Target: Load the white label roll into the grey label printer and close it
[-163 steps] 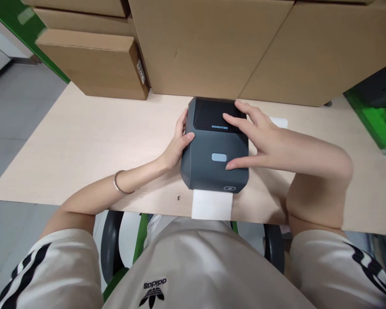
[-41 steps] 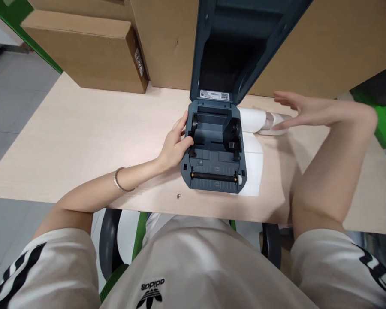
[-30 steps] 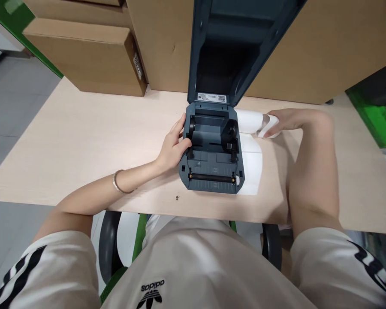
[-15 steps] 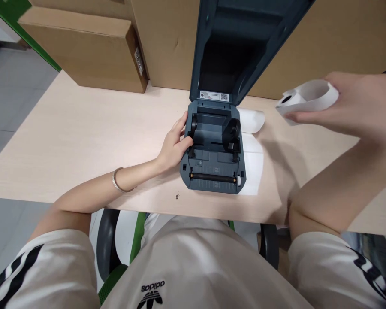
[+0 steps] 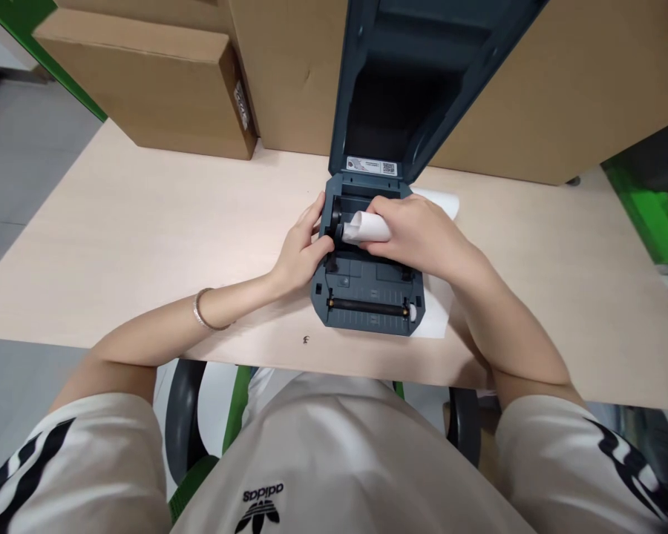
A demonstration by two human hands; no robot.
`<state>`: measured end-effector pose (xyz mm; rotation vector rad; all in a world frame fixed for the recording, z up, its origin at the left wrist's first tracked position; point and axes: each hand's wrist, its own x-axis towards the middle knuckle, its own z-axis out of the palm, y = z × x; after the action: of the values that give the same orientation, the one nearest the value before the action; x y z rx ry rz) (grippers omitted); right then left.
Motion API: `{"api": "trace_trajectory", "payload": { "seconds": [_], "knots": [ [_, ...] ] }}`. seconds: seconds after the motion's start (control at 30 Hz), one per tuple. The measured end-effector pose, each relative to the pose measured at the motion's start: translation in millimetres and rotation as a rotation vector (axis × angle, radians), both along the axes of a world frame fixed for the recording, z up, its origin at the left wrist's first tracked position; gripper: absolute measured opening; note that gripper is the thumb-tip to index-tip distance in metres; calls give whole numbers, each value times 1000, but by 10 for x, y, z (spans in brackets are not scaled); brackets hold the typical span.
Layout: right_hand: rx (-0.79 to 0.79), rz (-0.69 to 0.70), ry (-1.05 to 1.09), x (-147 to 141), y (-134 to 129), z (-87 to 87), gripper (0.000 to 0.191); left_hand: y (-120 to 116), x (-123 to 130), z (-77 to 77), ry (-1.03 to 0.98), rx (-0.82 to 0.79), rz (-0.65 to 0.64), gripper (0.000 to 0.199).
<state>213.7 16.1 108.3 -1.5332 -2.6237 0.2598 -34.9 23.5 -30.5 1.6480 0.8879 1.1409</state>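
A dark blue-grey label printer (image 5: 353, 278) stands on the table with its lid (image 5: 406, 104) raised and its paper bay exposed. At its left side my left hand (image 5: 300, 252) grips the edge, thumb over the rim. My right hand (image 5: 423, 230) is closed around a white paper roll (image 5: 370, 226) in the bay, close to the black holder (image 5: 336, 211) on the left. The right-hand holder is covered by my fingers. A black roller (image 5: 367, 305) runs across the front of the printer.
White paper (image 5: 439, 308) lies beside the printer's right edge, partly under my right arm. A cardboard box (image 5: 133, 89) sits at the back left, before a larger cardboard surface (image 5: 289, 81). A tiny dark bit (image 5: 306, 340) is near the table's front edge.
My right hand has carried the paper roll from the right, above the table, leftward into the printer's bay. My left hand has stayed on the printer's side.
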Motion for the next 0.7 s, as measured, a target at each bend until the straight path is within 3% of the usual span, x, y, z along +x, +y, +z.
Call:
{"api": "trace_trajectory", "payload": {
  "seconds": [0.13, 0.27, 0.43, 0.57, 0.7],
  "knots": [
    [-30, 9, 106, 95, -136, 156, 36, 14, -5, -17, -21, -3, -15, 102],
    [-72, 117, 142, 150, -387, 276, 13, 20, -2, -24, -34, -22, -8, 103],
    [-17, 171, 51, 55, -828, 291, 11, 18, 15, -20, -47, -50, -10, 105],
    [0, 241, -83, -85, -1121, 333, 25, 1, 46, 44, -25, -73, 0, 110],
    [-10, 320, -52, -127, -1280, 332, 35, -16, 48, 140, 4, -58, -15, 106]
  ]
}}
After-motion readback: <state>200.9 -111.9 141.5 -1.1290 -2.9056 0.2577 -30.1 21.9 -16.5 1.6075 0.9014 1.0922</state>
